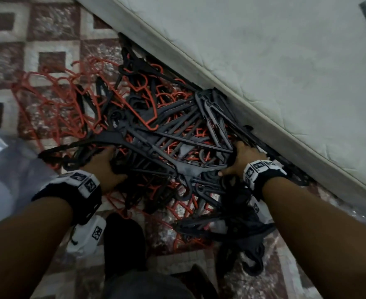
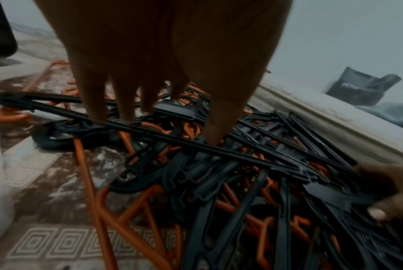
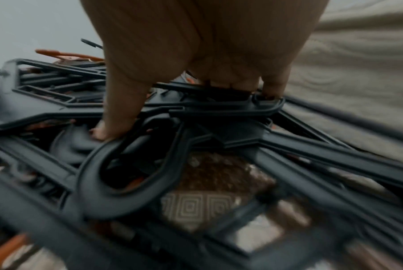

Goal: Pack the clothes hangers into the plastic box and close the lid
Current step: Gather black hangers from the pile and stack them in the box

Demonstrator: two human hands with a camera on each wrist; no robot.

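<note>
White mattress (image 1: 285, 61) edge runs beside patterned rug (image 1: 52, 31). Black and orange hanger pile (image 1: 156, 126) on rug against mattress. Left hand (image 1: 104, 167) and right hand (image 1: 242, 160) grip pile's near-side black hangers.

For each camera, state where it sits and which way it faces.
Head: worn high, facing down at the hanger pile beside the mattress; both forearms, left hand and right hand show.
Left wrist: faces along the left hand's fingers into the pile.
Right wrist: faces along the right hand's fingers gripping black hangers.
All share the pile.
</note>
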